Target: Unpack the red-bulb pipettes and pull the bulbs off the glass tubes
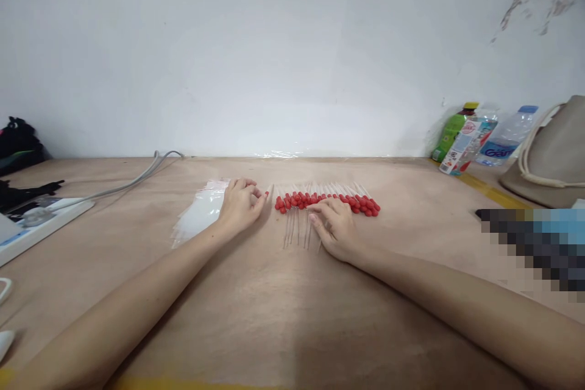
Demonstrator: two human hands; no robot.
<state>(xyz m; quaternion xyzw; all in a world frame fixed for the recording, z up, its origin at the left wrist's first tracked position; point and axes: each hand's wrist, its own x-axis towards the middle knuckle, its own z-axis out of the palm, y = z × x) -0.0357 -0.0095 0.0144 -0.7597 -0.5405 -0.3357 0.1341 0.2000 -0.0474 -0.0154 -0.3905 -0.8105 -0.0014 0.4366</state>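
Wall (274, 42): white, fills the upper half of the frame; paint flaking at upper right.

Counter (283, 317): bare tan board across the whole lower half, with a yellow strip along its right edge and its bottom edge.

Bag (555, 161): beige, with cord handles, at the right edge on the counter.

Power strip (43, 219): white, at the left edge. Its grey cable (132, 183) runs to the wall. Black items lie behind it at far left.

Bottles (475, 134): a cluster at right against the wall, just left of the bag. One is green and one is clear with a blue cap; a labelled one lies tilted between them.

Plastic sleeves (198, 214): a clear, fanned stack, left of centre. The left wrist lies over its right edge.

Dropper row (326, 201): centre of frame. The red bulbs are packed side by side in a band and the clear stems point toward the viewer.

Left hand (240, 204): just left of the row, palm down, fingers curled in. Thumb and forefinger tips are closed on a single dropper (266, 194). Only its red bulb shows past the fingertips, a little apart from the row's left end.

Right hand (334, 226): open and flat, palm down. It rests on the middle of the row, with the fingers spread over the bulbs and stems. It grips nothing. A few stems show bare to the left of its fingers.

Both forearms enter from the bottom corners, bare.
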